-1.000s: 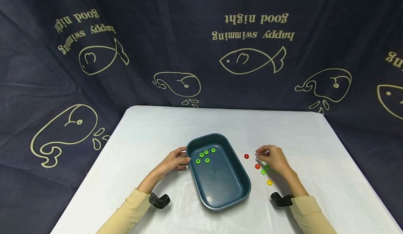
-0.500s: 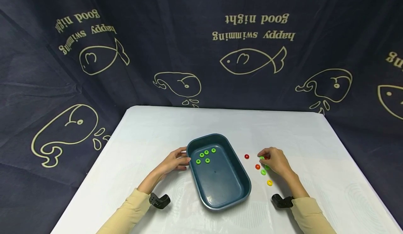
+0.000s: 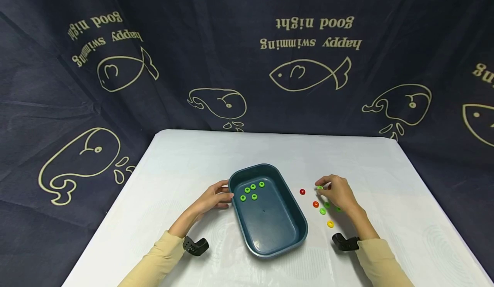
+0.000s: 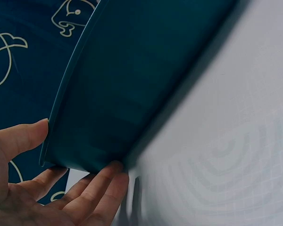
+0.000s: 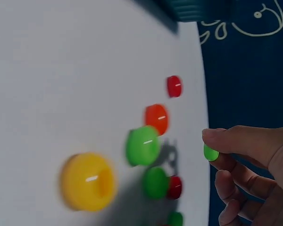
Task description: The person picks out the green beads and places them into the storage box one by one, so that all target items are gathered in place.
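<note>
My left hand point(image 3: 213, 197) rests against the left side of a dark blue plastic tub point(image 3: 266, 231). In the left wrist view its thumb touches the rim and its nearly straight fingers touch the outside wall. Between thumb and forefinger, my right hand point(image 3: 337, 192) pinches a small green ring point(image 5: 210, 153), raised over the table right of the tub. Below and left of this hand lie an orange-red ring point(image 3: 315, 204), green rings point(image 3: 322, 211) and a yellow ring point(image 3: 330, 224). A red ring point(image 3: 302, 191) lies nearer the tub.
Several green rings point(image 3: 254, 197) lie on the tub floor toward its far end. The white-covered table point(image 3: 193, 158) ends at a dark curtain point(image 3: 247, 55) printed with fish and whales. A red ring point(image 5: 175, 187) sits against a green one in the right wrist view.
My right hand went down among the rings, took hold of a green ring and has come up slightly with it. The left hand and the tub have stayed put.
</note>
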Demonstrator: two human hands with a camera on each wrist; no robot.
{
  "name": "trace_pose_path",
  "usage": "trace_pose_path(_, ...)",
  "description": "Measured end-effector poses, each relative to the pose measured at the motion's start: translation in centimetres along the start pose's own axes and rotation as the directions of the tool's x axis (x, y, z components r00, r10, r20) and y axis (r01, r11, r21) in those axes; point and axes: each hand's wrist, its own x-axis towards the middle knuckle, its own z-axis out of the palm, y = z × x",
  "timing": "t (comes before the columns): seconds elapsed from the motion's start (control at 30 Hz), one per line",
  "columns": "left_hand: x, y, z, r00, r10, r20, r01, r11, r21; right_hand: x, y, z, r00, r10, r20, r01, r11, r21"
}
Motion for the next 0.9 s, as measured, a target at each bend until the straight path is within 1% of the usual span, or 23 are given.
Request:
trace_pose_path(0.23, -0.1, 0.1, 0.0, 1.000, 0.005, 0.003, -0.005, 1.000, -0.004, 0.8, -1.7, -1.0, 1.000, -0.017, -0.020, 0.018, 1.000, 0.012)
trace_pose_path(0.4, 0.0, 0.1, 0.0, 1.000, -0.003, -0.002, 0.003, 1.000, -0.010, 1.4, -2.8, -1.4, 0.999, -0.045, -0.030, 0.046, 0.999, 0.011)
trace_pose_path(0.73, 0.0, 0.1, 0.0, 1.000, -0.004, -0.002, 0.004, 1.000, -0.009, 2.6, -5.8, -1.7, 0.992, -0.110, -0.056, 0.112, 0.993, 0.044)
trace_pose_path(0.9, 0.1, 0.0, 0.0, 1.000, -0.011, -0.015, 0.011, 1.000, -0.007, 3.2, -7.6, -1.5, 0.988, -0.140, -0.057, 0.144, 0.987, 0.069)
